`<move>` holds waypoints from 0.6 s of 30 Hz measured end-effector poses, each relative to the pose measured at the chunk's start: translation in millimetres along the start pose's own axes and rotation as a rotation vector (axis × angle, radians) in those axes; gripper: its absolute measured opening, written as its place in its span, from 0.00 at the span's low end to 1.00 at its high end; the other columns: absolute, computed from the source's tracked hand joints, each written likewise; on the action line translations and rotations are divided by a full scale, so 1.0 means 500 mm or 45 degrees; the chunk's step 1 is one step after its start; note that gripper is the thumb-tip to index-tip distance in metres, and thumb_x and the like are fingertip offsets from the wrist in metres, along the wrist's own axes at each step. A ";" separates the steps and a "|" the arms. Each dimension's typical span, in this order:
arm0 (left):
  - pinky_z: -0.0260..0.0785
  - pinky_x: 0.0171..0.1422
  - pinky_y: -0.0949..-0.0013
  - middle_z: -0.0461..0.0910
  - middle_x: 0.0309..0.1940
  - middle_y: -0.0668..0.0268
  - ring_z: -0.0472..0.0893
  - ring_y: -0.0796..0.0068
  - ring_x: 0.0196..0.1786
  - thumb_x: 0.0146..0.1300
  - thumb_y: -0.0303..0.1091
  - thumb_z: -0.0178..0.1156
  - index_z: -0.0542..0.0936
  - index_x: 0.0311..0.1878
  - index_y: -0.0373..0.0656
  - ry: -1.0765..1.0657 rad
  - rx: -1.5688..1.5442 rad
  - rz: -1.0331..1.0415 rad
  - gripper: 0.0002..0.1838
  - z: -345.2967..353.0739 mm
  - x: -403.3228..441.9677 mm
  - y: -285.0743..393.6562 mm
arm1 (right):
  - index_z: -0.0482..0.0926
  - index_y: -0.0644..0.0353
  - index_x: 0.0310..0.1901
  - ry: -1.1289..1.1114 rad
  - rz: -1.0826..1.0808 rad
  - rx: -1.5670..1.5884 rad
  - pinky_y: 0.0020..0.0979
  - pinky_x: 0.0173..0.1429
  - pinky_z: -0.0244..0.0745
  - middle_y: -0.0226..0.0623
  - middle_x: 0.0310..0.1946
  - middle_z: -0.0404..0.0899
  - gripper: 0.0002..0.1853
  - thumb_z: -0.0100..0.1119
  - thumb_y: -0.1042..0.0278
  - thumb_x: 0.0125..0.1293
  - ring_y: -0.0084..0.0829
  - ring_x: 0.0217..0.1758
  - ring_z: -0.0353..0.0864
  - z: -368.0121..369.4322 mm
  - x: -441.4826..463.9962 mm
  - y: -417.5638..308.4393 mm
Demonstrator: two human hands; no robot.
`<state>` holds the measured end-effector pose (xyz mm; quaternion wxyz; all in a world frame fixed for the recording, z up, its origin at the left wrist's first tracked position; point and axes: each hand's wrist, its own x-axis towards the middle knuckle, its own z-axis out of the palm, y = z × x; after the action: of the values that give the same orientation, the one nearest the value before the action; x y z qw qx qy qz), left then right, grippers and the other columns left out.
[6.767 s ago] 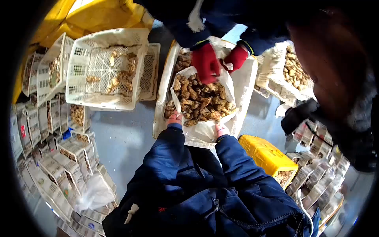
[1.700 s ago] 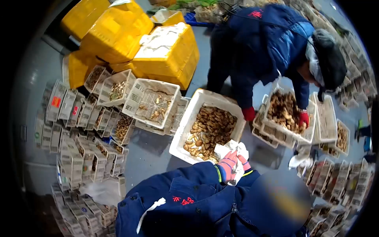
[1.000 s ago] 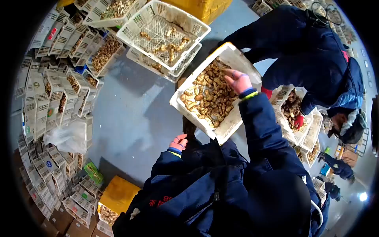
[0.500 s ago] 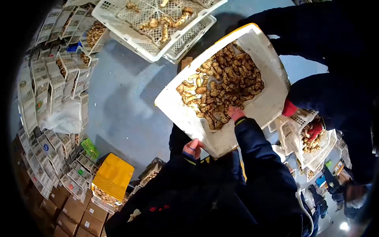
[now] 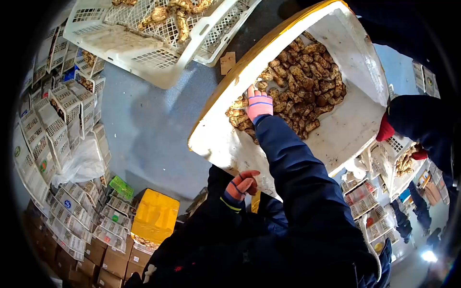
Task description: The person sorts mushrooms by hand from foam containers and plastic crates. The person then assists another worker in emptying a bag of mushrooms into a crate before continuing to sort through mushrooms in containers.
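Note:
A white foam box [image 5: 355,134] with yellow on its outer side stands tilted before me. Brown, earthy mushrooms [image 5: 307,81], looking like matsutake, lie heaped in it. Over the left part of the heap reaches my right hand [image 5: 260,103], in a pink glove with dark bands. Its fingers are stretched out, fingertips at the mushrooms beside the box's left wall. I see nothing held in it. At the near rim is my left hand [image 5: 242,185], gloved likewise, its fingers loosely curled; what they hold, if anything, is hidden.
White plastic crates [image 5: 144,57] with a few mushrooms stand at the upper left. Stacked crates [image 5: 62,115] line the left side, with a yellow box [image 5: 154,216] below. At right, a person's dark sleeve [image 5: 422,120] and red gloves are beside another crate [image 5: 391,158].
My right hand has moved from the near side of the mushrooms to their left edge, its fingers now stretched out. My left hand has turned and curled at the rim. The view has shifted closer.

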<state>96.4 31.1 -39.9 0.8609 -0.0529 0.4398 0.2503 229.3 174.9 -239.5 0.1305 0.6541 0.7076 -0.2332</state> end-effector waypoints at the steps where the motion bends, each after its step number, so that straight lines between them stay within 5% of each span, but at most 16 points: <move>1: 0.60 0.31 0.77 0.70 0.25 0.71 0.68 0.82 0.25 0.60 0.34 0.49 0.68 0.53 0.39 0.024 0.017 0.000 0.18 -0.001 0.005 0.006 | 0.58 0.58 0.58 -0.009 -0.004 0.120 0.39 0.45 0.67 0.42 0.43 0.72 0.34 0.58 0.60 0.48 0.38 0.46 0.71 -0.022 -0.003 0.005; 3: 0.58 0.30 0.78 0.70 0.23 0.68 0.68 0.80 0.24 0.59 0.35 0.49 0.68 0.52 0.39 -0.046 -0.037 0.043 0.18 -0.012 0.021 0.012 | 0.57 0.59 0.59 -0.104 -0.050 0.238 0.40 0.48 0.67 0.44 0.43 0.72 0.38 0.62 0.58 0.45 0.39 0.46 0.72 -0.052 -0.009 0.028; 4: 0.64 0.36 0.76 0.72 0.31 0.66 0.72 0.76 0.33 0.59 0.35 0.50 0.65 0.57 0.44 -0.328 -0.152 0.095 0.22 -0.053 0.039 -0.001 | 0.55 0.61 0.60 -0.157 -0.073 0.407 0.37 0.48 0.68 0.43 0.44 0.72 0.38 0.61 0.66 0.48 0.36 0.45 0.73 -0.072 -0.011 0.043; 7: 0.67 0.47 0.67 0.69 0.48 0.65 0.70 0.72 0.47 0.59 0.36 0.50 0.58 0.62 0.52 0.048 -0.194 0.178 0.26 0.015 0.063 0.033 | 0.52 0.63 0.62 -0.438 0.110 1.865 0.31 0.46 0.70 0.39 0.44 0.72 0.39 0.59 0.75 0.47 0.29 0.43 0.73 -0.068 -0.058 0.098; 9: 0.64 0.55 0.58 0.59 0.59 0.67 0.63 0.67 0.58 0.58 0.40 0.53 0.53 0.64 0.58 0.156 -0.204 0.152 0.32 0.020 0.100 0.046 | 0.54 0.64 0.61 -0.559 0.077 2.140 0.27 0.47 0.69 0.38 0.44 0.71 0.37 0.60 0.76 0.48 0.24 0.43 0.71 -0.148 -0.125 0.122; 11: 0.64 0.53 0.52 0.60 0.58 0.67 0.65 0.63 0.57 0.53 0.44 0.59 0.54 0.63 0.56 -0.028 -0.270 0.188 0.36 0.028 0.145 0.071 | 0.61 0.64 0.58 -0.522 -0.273 1.642 0.26 0.47 0.69 0.36 0.42 0.72 0.32 0.62 0.73 0.50 0.23 0.44 0.71 -0.280 -0.198 0.100; 13: 0.64 0.54 0.49 0.66 0.54 0.65 0.68 0.62 0.54 0.52 0.42 0.60 0.58 0.61 0.51 -0.377 -0.364 0.125 0.33 0.007 0.174 0.067 | 0.69 0.64 0.52 -0.545 -0.331 1.713 0.26 0.47 0.69 0.36 0.39 0.74 0.25 0.62 0.69 0.51 0.23 0.43 0.72 -0.297 -0.208 0.103; 14: 0.62 0.56 0.47 0.71 0.47 0.64 0.70 0.61 0.53 0.50 0.37 0.61 0.63 0.59 0.48 -0.323 -0.380 0.067 0.31 -0.004 0.158 0.069 | 0.73 0.65 0.47 -0.651 0.110 2.035 0.28 0.48 0.69 0.36 0.38 0.76 0.21 0.62 0.67 0.52 0.26 0.43 0.74 -0.272 -0.177 0.107; 15: 0.59 0.58 0.46 0.73 0.41 0.66 0.70 0.63 0.52 0.49 0.33 0.61 0.68 0.53 0.48 -0.478 -0.445 -0.012 0.25 -0.010 0.160 0.073 | 0.74 0.65 0.45 -0.239 -0.047 1.711 0.30 0.48 0.70 0.41 0.39 0.77 0.18 0.59 0.66 0.54 0.31 0.42 0.76 -0.194 -0.123 0.121; 16: 0.58 0.59 0.46 0.73 0.39 0.67 0.71 0.63 0.51 0.49 0.31 0.60 0.69 0.50 0.48 -0.460 -0.447 0.021 0.22 -0.002 0.149 0.075 | 0.75 0.63 0.45 -0.149 0.018 1.314 0.30 0.49 0.69 0.44 0.40 0.76 0.16 0.55 0.65 0.56 0.37 0.43 0.76 -0.147 -0.057 0.125; 17: 0.57 0.60 0.45 0.73 0.36 0.68 0.71 0.64 0.51 0.49 0.29 0.60 0.70 0.47 0.48 -0.438 -0.444 0.055 0.19 0.004 0.129 0.076 | 0.76 0.61 0.42 0.096 -0.198 0.758 0.31 0.50 0.69 0.45 0.41 0.75 0.14 0.54 0.65 0.55 0.40 0.44 0.74 -0.112 -0.002 0.115; 18: 0.56 0.60 0.45 0.72 0.34 0.68 0.71 0.64 0.50 0.49 0.28 0.59 0.71 0.42 0.49 -0.503 -0.442 0.046 0.15 0.000 0.125 0.077 | 0.77 0.58 0.40 0.175 -0.428 0.611 0.34 0.52 0.68 0.42 0.40 0.76 0.12 0.52 0.67 0.54 0.39 0.46 0.73 -0.107 0.043 0.093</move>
<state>108.5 88.5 -84.1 0.9035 -0.1420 0.2143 0.3430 279.3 221.9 -211.3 -0.1165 0.5541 0.7379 -0.3673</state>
